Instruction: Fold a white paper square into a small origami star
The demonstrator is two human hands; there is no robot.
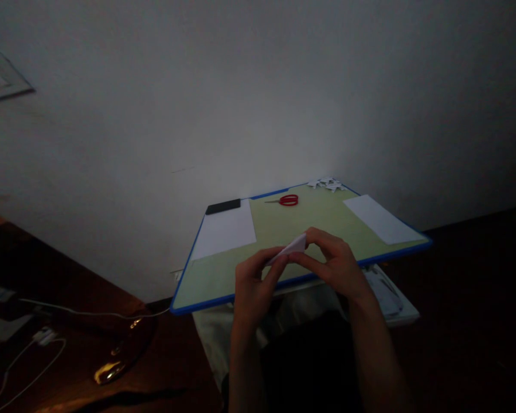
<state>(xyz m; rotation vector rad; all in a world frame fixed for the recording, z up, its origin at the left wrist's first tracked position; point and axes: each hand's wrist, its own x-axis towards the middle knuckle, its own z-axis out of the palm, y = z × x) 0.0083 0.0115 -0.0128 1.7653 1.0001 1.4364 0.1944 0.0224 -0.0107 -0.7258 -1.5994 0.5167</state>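
A small folded piece of white paper [296,245] is held between both hands above the near edge of the table. My left hand [258,277] pinches its left end between thumb and fingers. At the other end, my right hand [330,257] grips the paper, thumb below and index finger at the upper corner. Behind the hands, red-handled scissors [288,200] lie on the pale green tabletop [279,223], blades pointing left. The fingers cover part of the folded paper.
White paper [226,232] lies at the left with a dark flat object [222,206] on its far edge. Another white sheet [380,218] is at the right. Several cut or folded white paper pieces [329,183] sit at the back, near the wall [258,115]. A cable [94,312] runs at lower left.
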